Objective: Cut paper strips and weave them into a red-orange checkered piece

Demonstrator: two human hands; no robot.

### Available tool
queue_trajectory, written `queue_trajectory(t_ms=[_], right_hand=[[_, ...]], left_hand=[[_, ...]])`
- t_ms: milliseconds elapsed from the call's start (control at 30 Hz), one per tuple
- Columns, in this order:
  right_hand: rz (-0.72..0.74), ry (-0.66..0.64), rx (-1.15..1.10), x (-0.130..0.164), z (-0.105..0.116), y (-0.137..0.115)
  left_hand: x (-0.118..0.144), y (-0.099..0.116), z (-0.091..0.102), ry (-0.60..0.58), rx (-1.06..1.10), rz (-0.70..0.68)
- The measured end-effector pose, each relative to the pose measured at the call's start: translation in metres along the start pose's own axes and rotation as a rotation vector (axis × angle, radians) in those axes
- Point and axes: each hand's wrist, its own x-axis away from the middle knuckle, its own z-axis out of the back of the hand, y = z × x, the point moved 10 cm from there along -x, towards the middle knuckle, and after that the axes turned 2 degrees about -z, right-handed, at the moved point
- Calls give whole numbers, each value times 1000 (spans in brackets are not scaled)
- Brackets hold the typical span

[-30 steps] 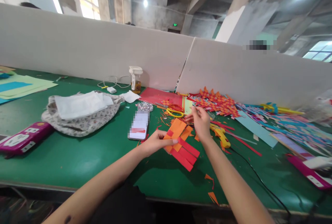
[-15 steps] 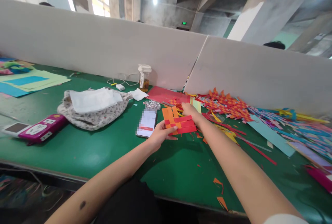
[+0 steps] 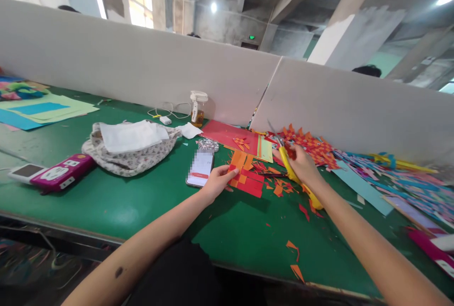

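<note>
In my left hand [image 3: 217,184] is a woven piece of orange and red paper strips [image 3: 244,174], pinched at its left side between thumb and fingers, above the table. To its right, my right hand [image 3: 302,161] is closed around yellow-handled scissors [image 3: 288,164], whose metal blades point up and away. Part of the handles is hidden by the hand. Orange and red paper scraps [image 3: 282,187] lie below the scissors. A phone [image 3: 199,169] with a lit screen lies just left of the woven piece.
Red pinwheel-like woven pieces [image 3: 312,143] and many coloured strips [image 3: 397,178] pile up on the right. A red sheet [image 3: 227,133] lies by the partition [image 3: 142,65]. On the left are a cloth bag [image 3: 131,161], a purple case [image 3: 64,173] and a lidded jar [image 3: 197,109].
My right hand has moved right, from behind the woven paper, and now lifts scissors out of the scraps. My left hand keeps its hold; the woven piece has turned slightly.
</note>
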Motion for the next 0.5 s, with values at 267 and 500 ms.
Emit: queue_trajectory(t_ms=[267,500], right_hand=[[77,-205,182,123,-3,3],[142,-172,333,130,-14,-4]], left_hand=[[5,7,-11,-92,41,-80],[9,7,-22,-163,34,-72]])
